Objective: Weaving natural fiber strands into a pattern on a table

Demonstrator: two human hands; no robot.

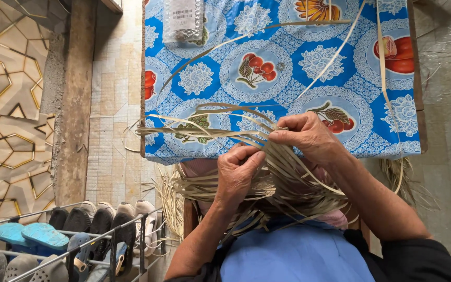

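Straw strips (267, 172) lie pinched between left hand (238, 175) and right hand (309, 137).

Hidden under the left hand (238, 175) and right hand (309, 137): the crossing point of the pale straw strips (288, 177). Fingertips of both buried among them. Cut off at the top edge: the clear plastic packet (182, 20), the blue fruit-patterned tablecloth (283, 78). Cropped at the bottom-left corner: the shoe rack (69, 240). Elbows out of frame.
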